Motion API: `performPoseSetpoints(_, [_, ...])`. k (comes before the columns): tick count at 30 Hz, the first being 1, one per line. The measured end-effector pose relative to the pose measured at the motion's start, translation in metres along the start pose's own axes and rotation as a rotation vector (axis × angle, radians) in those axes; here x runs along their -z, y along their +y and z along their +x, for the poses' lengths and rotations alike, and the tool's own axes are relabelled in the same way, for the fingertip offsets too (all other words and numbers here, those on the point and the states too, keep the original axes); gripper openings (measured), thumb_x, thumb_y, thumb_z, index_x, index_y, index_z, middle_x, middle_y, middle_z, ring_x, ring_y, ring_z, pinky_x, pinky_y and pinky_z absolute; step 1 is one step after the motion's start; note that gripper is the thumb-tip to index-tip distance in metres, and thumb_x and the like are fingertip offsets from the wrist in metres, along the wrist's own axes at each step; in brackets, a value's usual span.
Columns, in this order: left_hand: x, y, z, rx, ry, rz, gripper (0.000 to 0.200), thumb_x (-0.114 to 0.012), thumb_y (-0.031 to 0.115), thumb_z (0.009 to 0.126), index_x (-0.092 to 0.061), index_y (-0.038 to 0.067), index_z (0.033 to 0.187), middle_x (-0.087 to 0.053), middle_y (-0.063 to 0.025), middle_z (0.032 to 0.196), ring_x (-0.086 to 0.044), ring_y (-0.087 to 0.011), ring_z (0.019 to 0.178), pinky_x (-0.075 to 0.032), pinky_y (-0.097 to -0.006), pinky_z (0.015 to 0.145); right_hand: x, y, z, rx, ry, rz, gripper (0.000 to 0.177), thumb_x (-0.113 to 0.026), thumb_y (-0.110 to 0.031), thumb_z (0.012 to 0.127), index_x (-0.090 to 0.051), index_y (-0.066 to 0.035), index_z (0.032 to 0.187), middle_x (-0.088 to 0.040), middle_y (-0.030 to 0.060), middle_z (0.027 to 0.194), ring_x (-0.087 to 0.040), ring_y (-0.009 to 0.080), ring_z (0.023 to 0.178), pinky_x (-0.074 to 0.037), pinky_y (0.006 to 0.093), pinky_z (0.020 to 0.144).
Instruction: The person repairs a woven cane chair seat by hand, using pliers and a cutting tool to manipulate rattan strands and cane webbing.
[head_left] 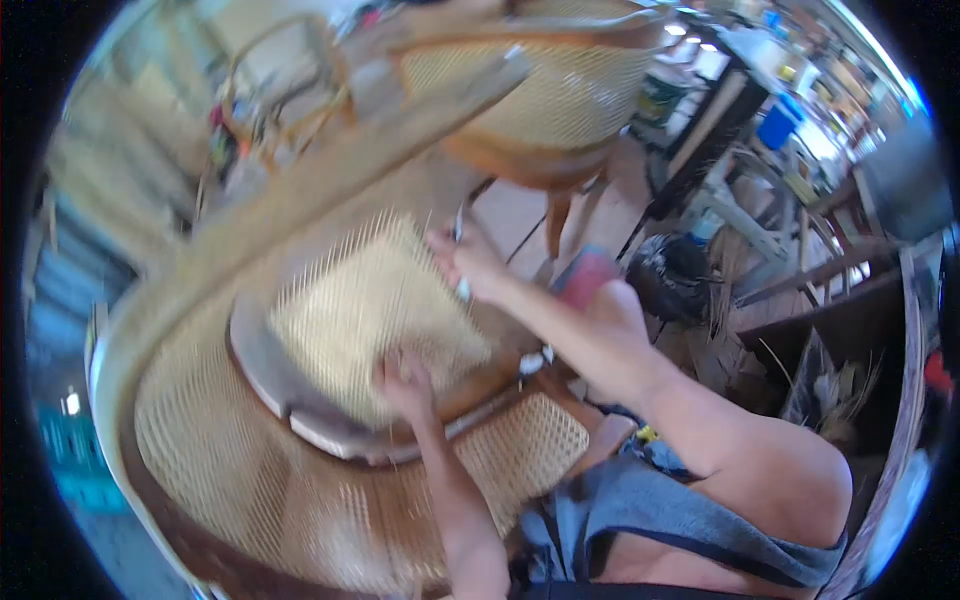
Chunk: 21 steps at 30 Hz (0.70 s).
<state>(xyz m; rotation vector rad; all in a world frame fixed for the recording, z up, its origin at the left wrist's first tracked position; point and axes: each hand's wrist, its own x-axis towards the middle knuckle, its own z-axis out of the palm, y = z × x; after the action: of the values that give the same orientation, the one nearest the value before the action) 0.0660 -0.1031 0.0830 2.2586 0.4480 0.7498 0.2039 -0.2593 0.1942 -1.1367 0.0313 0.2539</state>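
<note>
Cluttered room space rings your hands, with a ribbed teal crate (75, 460) far off to their left. Closer in, a smooth, broad wooden rail (240, 215) sweeps in a curve left of and beyond your hands. Inside it, a bowed wall of open cane mesh (230, 440) wraps round to their left and near side. Past the rail, beyond your hands, stands a blurred bentwood chair (290, 95).

Between this wall and your hands lies a pale woven cane panel (350, 310), tight in texture, its far-left edge bristling with loose strand ends. It rests over a dark, rounded wooden frame (255, 355). Your left hand (405, 383) is half open, its fingers loosely bent on the panel's near part. Just nearer your body sits a coarser cane inset (530, 445). Your right hand (468, 265), at the panel's right-hand edge, is curled around a slim, pale object (463, 290) too blurred to identify.

Beyond your right hand rises another curved cane seat (540, 95) on wooden legs. Farther right come a crinkled black bag (668, 277), a bright blue container (780, 122) and dark wooden boards (835, 315) beside dry strips.
</note>
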Motion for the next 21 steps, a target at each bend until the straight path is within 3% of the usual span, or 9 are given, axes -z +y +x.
performPoseSetpoints(3, [-0.010,0.051,0.034,0.004,-0.179,-0.471,0.033,-0.055,0.027,0.096,-0.065,0.003,0.115,-0.064,-0.0191,0.112,-0.057,-0.0335,0.109,-0.044,-0.0407,0.094,-0.016,-0.011,-0.028,0.023,-0.126,-0.123,0.018,-0.062,-0.020,0.094,-0.052,-0.009,0.085,-0.049,-0.0003,0.058,-0.043,0.0088,0.042,-0.033,0.0250,0.035])
performPoseSetpoints(4, [-0.018,0.056,0.037,-0.099,-0.133,-0.495,0.027,-0.057,0.025,0.096,-0.067,0.003,0.109,-0.067,-0.0148,0.103,-0.061,-0.0281,0.098,-0.046,-0.0350,0.088,-0.014,-0.009,-0.025,0.041,-0.178,-0.127,0.019,-0.061,-0.021,0.094,-0.052,-0.009,0.084,-0.049,-0.0001,0.058,-0.044,0.0090,0.041,-0.033,0.0250,0.035])
performPoseSetpoints(8, [0.006,0.046,0.033,0.091,-0.146,-0.596,0.015,-0.065,0.016,0.092,-0.070,0.003,0.097,-0.065,-0.0068,0.088,-0.058,-0.0137,0.077,-0.046,-0.0254,0.070,-0.005,-0.007,-0.013,-0.011,-0.218,-0.030,0.023,-0.061,-0.022,0.094,-0.054,-0.007,0.077,-0.052,0.0007,0.057,-0.049,0.0088,0.043,-0.035,0.0241,0.035])
performPoseSetpoints(11, [0.011,-0.005,0.024,0.111,0.007,-0.679,0.011,-0.067,0.013,0.091,-0.072,0.004,0.096,-0.064,-0.0033,0.083,-0.054,-0.0088,0.072,-0.043,-0.0226,0.064,0.006,-0.002,-0.010,-0.175,-0.231,-0.810,0.028,-0.058,-0.032,0.095,-0.058,-0.004,0.092,-0.053,0.0017,0.065,-0.051,0.0073,0.050,-0.038,0.0232,0.039])
performPoseSetpoints(12, [0.014,-0.021,0.022,0.118,0.088,-0.696,0.012,-0.067,0.013,0.091,-0.073,0.005,0.099,-0.064,-0.0027,0.083,-0.053,-0.0079,0.072,-0.043,-0.0223,0.063,0.012,0.014,-0.005,-0.184,-0.229,-0.809,0.028,-0.058,-0.032,0.095,-0.058,-0.004,0.092,-0.053,0.0017,0.065,-0.051,0.0073,0.050,-0.038,0.0232,0.039])
performPoseSetpoints(14, [0.017,-0.031,0.020,0.191,0.022,-0.623,0.016,-0.068,0.014,0.091,-0.073,0.006,0.104,-0.065,-0.0031,0.084,-0.055,-0.0084,0.074,-0.044,-0.0216,0.066,0.025,0.057,0.011,-0.291,-0.526,-1.285,0.030,-0.054,-0.029,0.095,-0.060,0.001,0.091,-0.062,0.0117,0.072,-0.060,0.0194,0.056,-0.048,0.0337,0.049])
performPoseSetpoints(15, [0.012,-0.036,0.019,0.223,0.002,-0.607,0.018,-0.070,0.015,0.090,-0.074,0.006,0.105,-0.065,-0.0037,0.085,-0.056,-0.0089,0.075,-0.045,-0.0221,0.067,0.022,0.066,0.010,-0.294,-0.530,-1.288,0.030,-0.054,-0.029,0.095,-0.060,0.001,0.091,-0.062,0.0117,0.072,-0.060,0.0194,0.056,-0.048,0.0337,0.049])
performPoseSetpoints(17, [0.001,-0.050,0.016,0.308,-0.010,-0.579,0.021,-0.074,0.019,0.086,-0.075,0.004,0.101,-0.066,-0.0051,0.084,-0.059,-0.0107,0.076,-0.047,-0.0239,0.070,0.014,0.084,0.009,0.115,-0.773,-1.543,0.031,-0.051,-0.021,0.091,-0.062,0.007,0.098,-0.066,0.0279,0.092,-0.068,0.0366,0.086,-0.052,0.0473,0.076])
performPoseSetpoints(21, [-0.008,-0.058,0.012,0.432,-0.013,-0.533,0.024,-0.078,0.024,0.080,-0.076,0.005,0.094,-0.069,-0.0085,0.085,-0.064,-0.0144,0.076,-0.049,-0.0277,0.069,-0.013,0.091,0.001,0.060,-0.719,-1.708,0.026,-0.052,-0.012,0.085,-0.065,0.007,0.097,-0.066,0.0269,0.100,-0.066,0.0383,0.097,-0.052,0.0471,0.080])
